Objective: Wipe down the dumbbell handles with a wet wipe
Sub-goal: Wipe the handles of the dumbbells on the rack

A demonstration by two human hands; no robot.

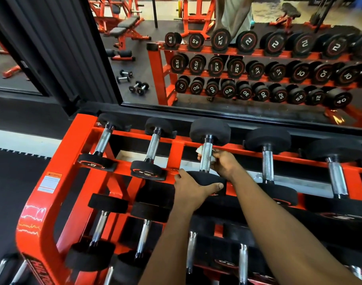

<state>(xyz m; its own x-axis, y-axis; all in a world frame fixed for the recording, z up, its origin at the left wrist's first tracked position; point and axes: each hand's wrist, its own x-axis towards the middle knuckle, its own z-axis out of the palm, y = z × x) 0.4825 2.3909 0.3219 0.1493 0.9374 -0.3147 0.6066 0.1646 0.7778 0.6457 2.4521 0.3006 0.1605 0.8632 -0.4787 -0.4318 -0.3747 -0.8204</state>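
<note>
On the top tier of the orange rack (73, 157) lies a black dumbbell with a knurled chrome handle (206, 156), third from the left. My left hand (193, 189) grips its near head (204, 178), thumb curled over the edge. My right hand (224, 163) wraps a white wet wipe (200, 150) round the handle from the right; the wipe shows on the handle's left side. Most of the wipe is hidden behind the handle and my fingers.
More dumbbells lie on either side: two smaller ones (153, 149) to the left, two larger ones (267, 159) to the right, and others on the lower tiers. A wall mirror (237, 68) stands just behind the rack. Black rubber floor (13, 182) lies to the left.
</note>
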